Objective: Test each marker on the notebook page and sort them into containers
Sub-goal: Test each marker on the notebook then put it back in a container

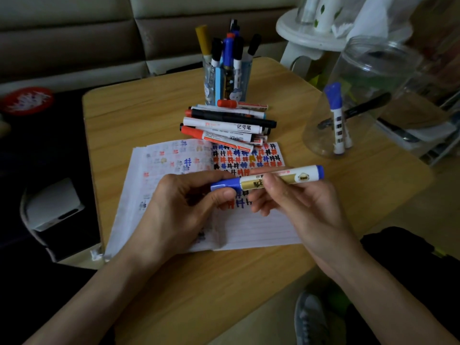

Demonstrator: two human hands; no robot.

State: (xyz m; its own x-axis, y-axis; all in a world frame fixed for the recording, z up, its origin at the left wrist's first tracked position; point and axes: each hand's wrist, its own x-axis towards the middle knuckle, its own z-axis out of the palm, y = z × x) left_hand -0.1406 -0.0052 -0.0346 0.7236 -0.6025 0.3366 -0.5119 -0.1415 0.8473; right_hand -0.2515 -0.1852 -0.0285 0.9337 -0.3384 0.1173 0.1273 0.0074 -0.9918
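A blue-capped marker (296, 176) with a white and gold barrel lies level above the open notebook (249, 227). My left hand (179, 207) pinches its blue cap (225, 184) between thumb and fingers. My right hand (293, 197) grips the barrel near its middle. The cap looks seated on the marker. The page's upper part is covered with red, blue, black and gold test marks (246, 158). A pile of loose markers (229, 125) lies just beyond the notebook. Behind it, a blue pen cup (227, 83) holds several upright markers. A clear jar (366, 95) at right holds a blue marker (337, 118) and a black one.
The small wooden table (139, 115) ends close on the left and right. A white stool (313, 38) with bottles stands behind the jar. A dark box with a white device (54, 205) sits on the floor at left. A shoe (311, 317) shows below the table's near edge.
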